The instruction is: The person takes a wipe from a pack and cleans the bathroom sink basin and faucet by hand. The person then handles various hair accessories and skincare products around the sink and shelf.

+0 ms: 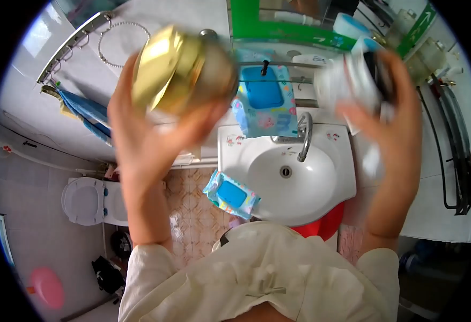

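High at the upper left, my left hand (163, 126) is wrapped round a shiny gold container (168, 70), blurred by motion. My right hand (391, 118) grips a white container with a dark end (348, 83) at the upper right, also blurred. Between the two hands, a light blue wipes pack (262, 94) with a blue lid stands behind the sink. A smaller wipes pack (230, 194) lies at the sink's left front edge.
A white sink (329, 185) with a chrome faucet (307, 137) is at the centre. Behind it is a green-framed mirror (284, 33). Blue cloths (85, 115) hang on the left wall, above a toilet (85, 201). Black racks (453, 145) are at the right.
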The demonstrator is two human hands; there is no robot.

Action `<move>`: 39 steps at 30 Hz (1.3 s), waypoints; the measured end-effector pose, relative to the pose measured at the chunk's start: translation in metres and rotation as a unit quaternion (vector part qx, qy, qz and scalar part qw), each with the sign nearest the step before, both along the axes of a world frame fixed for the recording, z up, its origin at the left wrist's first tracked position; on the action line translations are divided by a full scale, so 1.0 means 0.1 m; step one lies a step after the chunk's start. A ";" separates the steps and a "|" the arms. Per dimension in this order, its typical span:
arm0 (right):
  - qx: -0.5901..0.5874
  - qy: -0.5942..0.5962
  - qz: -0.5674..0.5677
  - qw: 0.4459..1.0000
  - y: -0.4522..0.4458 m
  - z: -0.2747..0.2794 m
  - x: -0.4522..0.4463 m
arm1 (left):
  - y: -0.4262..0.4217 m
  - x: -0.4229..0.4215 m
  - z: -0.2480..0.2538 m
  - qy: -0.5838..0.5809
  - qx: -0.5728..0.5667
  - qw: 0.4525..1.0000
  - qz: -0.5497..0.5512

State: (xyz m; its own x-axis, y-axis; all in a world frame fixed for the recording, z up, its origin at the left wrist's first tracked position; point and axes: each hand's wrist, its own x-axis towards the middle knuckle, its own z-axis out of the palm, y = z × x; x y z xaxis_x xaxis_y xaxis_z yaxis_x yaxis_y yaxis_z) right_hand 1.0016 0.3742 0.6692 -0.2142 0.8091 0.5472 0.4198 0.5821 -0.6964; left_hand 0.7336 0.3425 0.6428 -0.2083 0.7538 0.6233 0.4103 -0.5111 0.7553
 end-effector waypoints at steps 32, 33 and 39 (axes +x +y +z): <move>-0.199 -0.147 -0.086 0.965 1.14 -4.18 -1.42 | 0.30 -0.32 -3.33 0.124 -0.394 0.906 0.093; -0.209 -0.112 -0.070 0.969 1.13 -4.22 -1.41 | 0.36 -0.28 -3.35 0.130 -0.411 0.897 0.094; -0.201 -0.115 -0.036 0.972 0.50 -4.13 -1.04 | 0.69 -0.13 -3.64 0.160 -0.417 0.891 0.084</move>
